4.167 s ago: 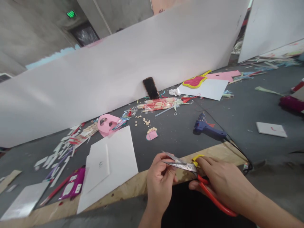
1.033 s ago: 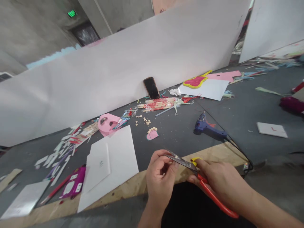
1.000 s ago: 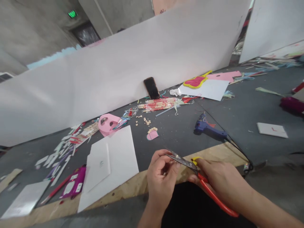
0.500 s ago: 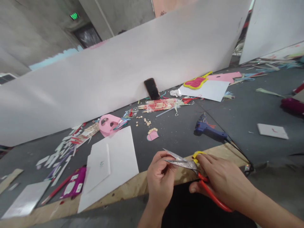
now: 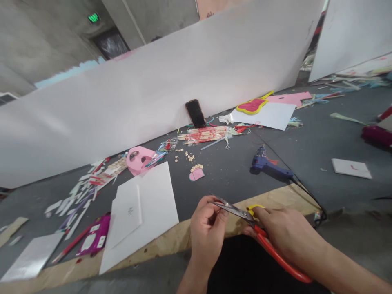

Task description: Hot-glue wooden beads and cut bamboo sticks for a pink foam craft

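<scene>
My right hand (image 5: 283, 230) is closed round the handles of a pair of scissors (image 5: 237, 211) with red and yellow grips. The blades are nearly together and point left, their tips at the fingers of my left hand (image 5: 208, 228). Those left fingers are pinched together; what they hold is too small or hidden to make out. Beyond the hands lies a small pink rounded piece (image 5: 197, 174), with small pale beads along its upper edge. More pale pieces (image 5: 189, 156) are scattered just behind it.
A blue glue gun (image 5: 271, 166) with a black cord lies at right. White sheets (image 5: 156, 196) and a purple packet (image 5: 95, 236) are at left. A phone (image 5: 196, 113) leans on the white partition (image 5: 153, 81), behind wrapped sticks (image 5: 203, 135). A white block (image 5: 351, 168) sits far right.
The scissor blades have closed from a wide gap to nearly together, and the red handle has swung down and right. My left hand has stayed almost in place.
</scene>
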A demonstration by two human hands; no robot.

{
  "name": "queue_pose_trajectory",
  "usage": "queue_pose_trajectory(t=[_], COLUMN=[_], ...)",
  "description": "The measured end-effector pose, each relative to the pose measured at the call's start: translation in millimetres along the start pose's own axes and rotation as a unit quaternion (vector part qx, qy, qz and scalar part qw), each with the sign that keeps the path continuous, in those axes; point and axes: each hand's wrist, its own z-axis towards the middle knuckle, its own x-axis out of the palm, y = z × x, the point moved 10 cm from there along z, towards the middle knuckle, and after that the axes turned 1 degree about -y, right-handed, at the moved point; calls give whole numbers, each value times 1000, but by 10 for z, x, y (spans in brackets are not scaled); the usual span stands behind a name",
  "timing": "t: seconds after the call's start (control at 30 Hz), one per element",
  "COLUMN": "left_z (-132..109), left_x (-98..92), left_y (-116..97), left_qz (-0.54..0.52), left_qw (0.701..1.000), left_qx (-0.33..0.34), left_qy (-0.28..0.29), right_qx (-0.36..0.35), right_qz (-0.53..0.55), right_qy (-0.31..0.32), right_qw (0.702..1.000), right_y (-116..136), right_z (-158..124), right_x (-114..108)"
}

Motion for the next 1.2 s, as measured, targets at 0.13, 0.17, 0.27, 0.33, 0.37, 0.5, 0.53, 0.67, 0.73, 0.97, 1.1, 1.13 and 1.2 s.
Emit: queue_pose_trajectory(t=[0.13,0.17,0.27,0.33,0.37,0.5,0.53,0.67,0.73,0.97,1.1,1.13,1.2], left_z=[-8,-7,3,12,13,6,3,-1,1,14,-5,-13,-25], left_x=[-57,-74,-75,-36,-22,-23,-31,-40,-38,41,44,42,31], left_y=[-80,-107,-132,-90,-59,18,13,-15,-24,-32,48,73,98], left_qz=[8,13,17,12,7,-25,-28,-28,-31,-72,-57,-52,-49], left_qw=[999,998,998,999,1000,1000,999,999,999,997,997,997,997], left_qx=[33,44,53,37,25,-1,3,13,16,0,-38,-48,-56], left_qy=[-25,-34,-35,-15,-9,-17,-23,-24,-16,35,22,18,9], right_qx=[-10,-12,-9,-3,0,10,10,12,16,-3,-10,-9,-5], right_qz=[22,25,24,20,19,19,26,58,63,31,7,1,-9], right_qy=[-1,0,11,14,11,-7,-9,-5,-4,-16,-14,-10,-1], right_qw=[1000,1000,1000,1000,1000,1000,1000,998,998,999,1000,1000,1000], right_y=[42,49,37,8,-8,-52,-51,-33,-39,-42,-8,-3,2], right_z=[17,20,23,19,18,18,20,27,19,-31,-30,-29,-27], right_x=[-33,-35,-11,3,-1,-69,-88,-131,-126,-51,-9,4,36])
